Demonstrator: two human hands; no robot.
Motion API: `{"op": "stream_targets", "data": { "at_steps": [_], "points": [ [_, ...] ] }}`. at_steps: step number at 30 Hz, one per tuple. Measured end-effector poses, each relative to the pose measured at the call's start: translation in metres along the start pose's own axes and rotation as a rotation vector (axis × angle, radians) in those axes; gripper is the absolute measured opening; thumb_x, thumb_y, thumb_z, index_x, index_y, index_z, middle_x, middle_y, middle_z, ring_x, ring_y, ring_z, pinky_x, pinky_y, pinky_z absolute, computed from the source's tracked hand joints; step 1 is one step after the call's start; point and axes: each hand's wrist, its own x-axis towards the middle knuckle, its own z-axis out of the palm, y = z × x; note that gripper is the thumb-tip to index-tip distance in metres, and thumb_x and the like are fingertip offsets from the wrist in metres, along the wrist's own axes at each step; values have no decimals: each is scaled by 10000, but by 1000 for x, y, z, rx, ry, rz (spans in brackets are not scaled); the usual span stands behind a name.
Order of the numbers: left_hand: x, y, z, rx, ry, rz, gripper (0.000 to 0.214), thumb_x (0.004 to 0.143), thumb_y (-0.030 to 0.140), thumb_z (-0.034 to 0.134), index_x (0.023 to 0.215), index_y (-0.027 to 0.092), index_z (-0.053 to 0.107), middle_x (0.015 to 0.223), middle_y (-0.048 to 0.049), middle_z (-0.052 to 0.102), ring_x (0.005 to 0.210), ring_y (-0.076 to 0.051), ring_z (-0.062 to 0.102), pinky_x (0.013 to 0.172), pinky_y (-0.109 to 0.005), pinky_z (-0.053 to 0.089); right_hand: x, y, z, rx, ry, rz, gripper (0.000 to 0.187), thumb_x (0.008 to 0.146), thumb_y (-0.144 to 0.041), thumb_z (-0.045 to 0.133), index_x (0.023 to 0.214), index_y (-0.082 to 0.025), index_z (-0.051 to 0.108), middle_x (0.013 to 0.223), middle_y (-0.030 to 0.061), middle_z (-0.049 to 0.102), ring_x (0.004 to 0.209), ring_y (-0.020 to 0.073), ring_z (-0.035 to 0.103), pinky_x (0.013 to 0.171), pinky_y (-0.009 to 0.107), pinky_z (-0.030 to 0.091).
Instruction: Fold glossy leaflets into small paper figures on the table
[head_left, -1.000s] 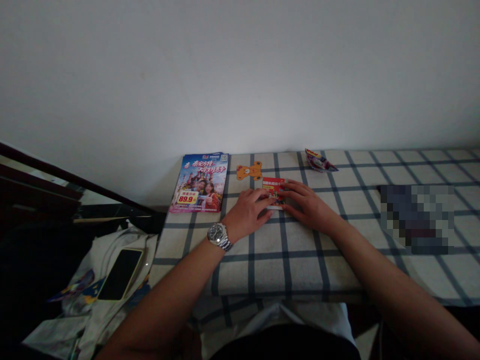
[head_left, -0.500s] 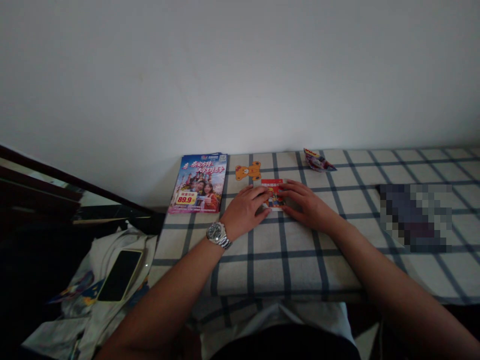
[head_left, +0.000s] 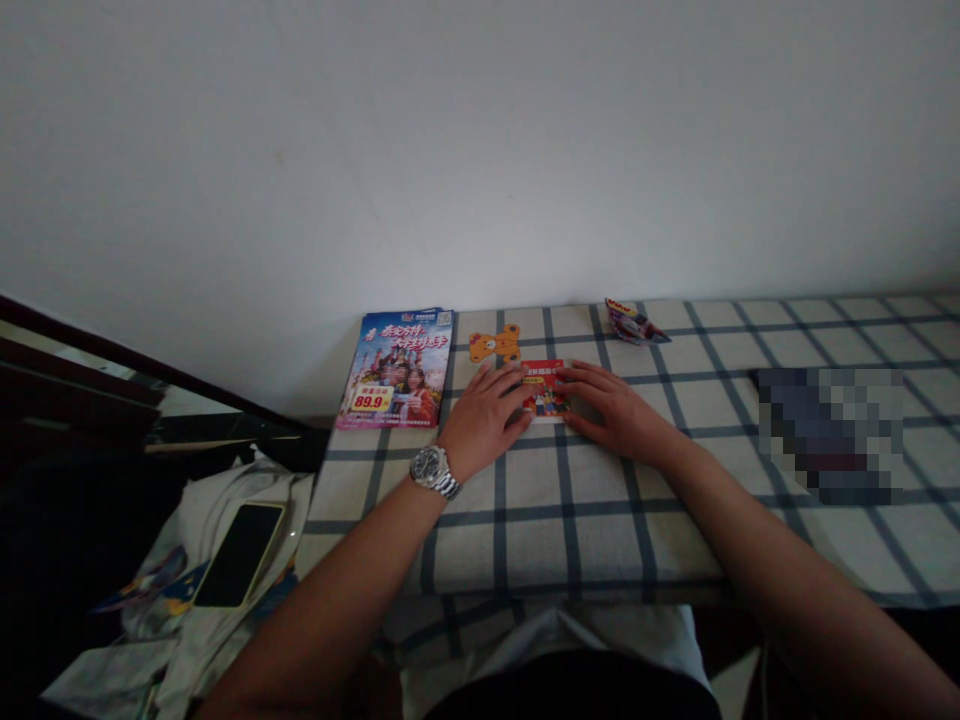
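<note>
A small red folded paper (head_left: 544, 388) lies on the checked tablecloth (head_left: 570, 510). My left hand (head_left: 486, 418), with a metal watch on the wrist, lies flat at the paper's left edge, fingers stretched onto it. My right hand (head_left: 609, 410) lies flat at its right edge, fingertips pressing on the paper. Both hands are spread and grip nothing.
A colourful flyer stack (head_left: 396, 368) lies at the table's left end, an orange bear cutout (head_left: 495, 344) just behind the paper, a folded paper boat (head_left: 634, 322) near the wall. A blurred dark patch (head_left: 829, 432) sits at right. A phone (head_left: 240, 553) rests on bags at lower left.
My left hand has slid a little back and left along the paper, uncovering more of it. My right hand has hardly moved.
</note>
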Motion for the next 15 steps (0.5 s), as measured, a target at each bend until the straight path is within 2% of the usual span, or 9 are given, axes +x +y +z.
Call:
{"op": "stream_targets", "data": {
  "at_steps": [6, 12, 15],
  "points": [
    [1, 0, -1, 0, 11, -5, 430, 1043, 315, 602, 1462, 227, 562, 1545, -89, 581, 1504, -278, 465, 1308, -594, 293, -1, 1, -2, 10, -14, 7, 449, 957, -349, 719, 1392, -275, 635, 1508, 108, 622, 1494, 350, 490, 1212, 615, 451],
    [2, 4, -1, -55, 54, 61, 338, 1034, 285, 617, 1361, 204, 621, 1465, -89, 627, 1367, -255, 577, 1223, -493, 452, 0, 0, -1, 5, 5, 7, 414, 967, -366, 707, 1366, -270, 654, 1484, 112, 640, 1475, 345, 514, 1199, 606, 469],
    [3, 8, 0, -69, 45, 87, 332, 1010, 310, 669, 1324, 208, 636, 1433, -80, 651, 1307, -257, 614, 1161, -480, 504, 0, 0, 0, 0, 13, -1, 403, 976, -383, 699, 1360, -268, 657, 1476, 115, 645, 1473, 345, 516, 1194, 602, 474]
  ]
}}
